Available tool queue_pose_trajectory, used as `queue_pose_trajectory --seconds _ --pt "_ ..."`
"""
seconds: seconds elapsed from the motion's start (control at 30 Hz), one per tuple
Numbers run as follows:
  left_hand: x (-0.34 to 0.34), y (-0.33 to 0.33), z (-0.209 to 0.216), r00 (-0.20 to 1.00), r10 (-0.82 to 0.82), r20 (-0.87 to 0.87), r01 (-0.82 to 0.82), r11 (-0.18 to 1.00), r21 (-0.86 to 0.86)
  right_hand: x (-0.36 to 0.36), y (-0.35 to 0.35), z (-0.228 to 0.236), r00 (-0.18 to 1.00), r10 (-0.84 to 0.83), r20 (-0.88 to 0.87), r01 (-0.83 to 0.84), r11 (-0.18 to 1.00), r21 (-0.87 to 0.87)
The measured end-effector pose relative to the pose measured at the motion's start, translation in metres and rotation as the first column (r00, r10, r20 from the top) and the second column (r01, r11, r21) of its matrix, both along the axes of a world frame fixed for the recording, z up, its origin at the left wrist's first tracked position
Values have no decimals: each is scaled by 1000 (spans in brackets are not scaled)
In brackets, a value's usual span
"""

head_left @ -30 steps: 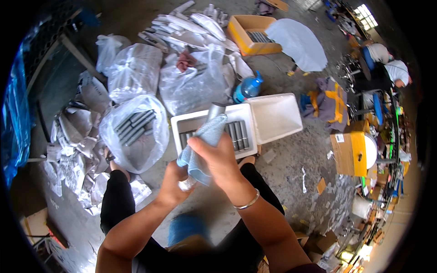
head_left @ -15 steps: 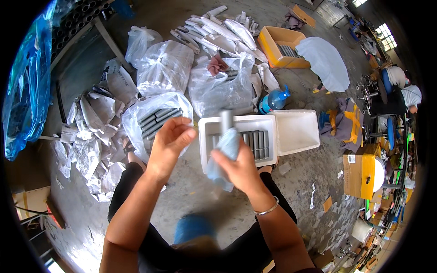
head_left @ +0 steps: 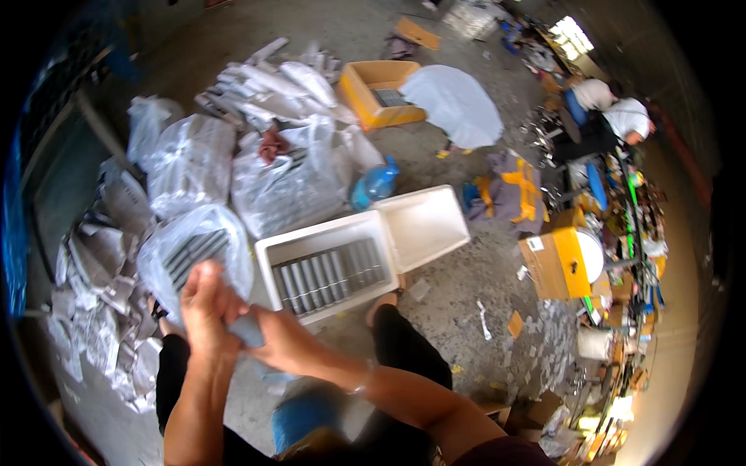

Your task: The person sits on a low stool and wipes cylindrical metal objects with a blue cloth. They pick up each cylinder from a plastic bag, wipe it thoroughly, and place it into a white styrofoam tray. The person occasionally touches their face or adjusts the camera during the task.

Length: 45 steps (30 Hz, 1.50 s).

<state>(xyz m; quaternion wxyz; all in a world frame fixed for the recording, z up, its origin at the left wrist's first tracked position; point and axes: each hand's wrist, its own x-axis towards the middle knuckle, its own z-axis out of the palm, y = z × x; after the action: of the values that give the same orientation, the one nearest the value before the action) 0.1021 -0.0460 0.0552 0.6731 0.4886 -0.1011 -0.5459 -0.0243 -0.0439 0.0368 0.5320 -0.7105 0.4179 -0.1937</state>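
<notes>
My left hand (head_left: 206, 311) is closed, fingers up, above the near side of a clear plastic bag (head_left: 237, 264) holding grey metal tubes (head_left: 194, 252). My right hand (head_left: 287, 343) meets it from the right, also closed. Between them shows a blurred grey-blue cloth (head_left: 249, 329), wrapped round a metal tube that the hands mostly hide. Just beyond my right hand stands a white foam box (head_left: 318, 227) with a row of upright-looking grey tubes (head_left: 330, 276). Its white lid (head_left: 423, 227) lies against the right side.
Crumpled paper (head_left: 93, 311) heaps up at left. Behind the box are more plastic bags (head_left: 190, 167), a blue bottle (head_left: 374, 185) and a yellow carton (head_left: 359, 116). A taped carton (head_left: 556, 264) stands at right. People (head_left: 622, 120) sit at far right.
My right hand has moved left with the cloth and tube from over the foam box to my left hand. My left hand has closed. The view has shifted, moving the scene leftward.
</notes>
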Motion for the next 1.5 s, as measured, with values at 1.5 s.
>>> queue_pose_trajectory --seconds 1.5 --pt "-6 -15 0 992 55 117 -51 998 -42 -8 1 0 988 -98 -123 94 995 -45"
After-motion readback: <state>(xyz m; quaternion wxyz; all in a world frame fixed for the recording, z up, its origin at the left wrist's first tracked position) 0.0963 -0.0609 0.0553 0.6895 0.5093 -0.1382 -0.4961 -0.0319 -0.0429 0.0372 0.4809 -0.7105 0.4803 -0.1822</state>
